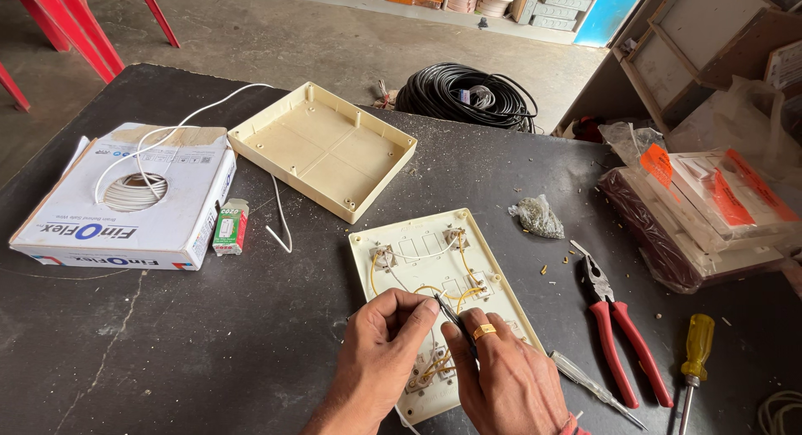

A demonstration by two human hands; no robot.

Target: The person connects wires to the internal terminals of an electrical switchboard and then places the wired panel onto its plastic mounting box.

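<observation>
While wiring: hands (443, 351) on switch plate (418, 251).

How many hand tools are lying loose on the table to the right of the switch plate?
3: red-handled pliers nearest the plate's upper right, a yellow-handled screwdriver farther right, and a clear-handled tester screwdriver by the right hand. Others may be hidden under the plastic-wrapped packages.

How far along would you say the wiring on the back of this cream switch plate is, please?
Done: yellow wires already link several modules on the cream plastic switch plate.

In hand: the left hand and right hand pinch a thin dark tool over the lower modules.

Left: the cream plastic back box lies apart, unfitted; the red-handled pliers and yellow-handled screwdriver rest beside the plate.
</observation>
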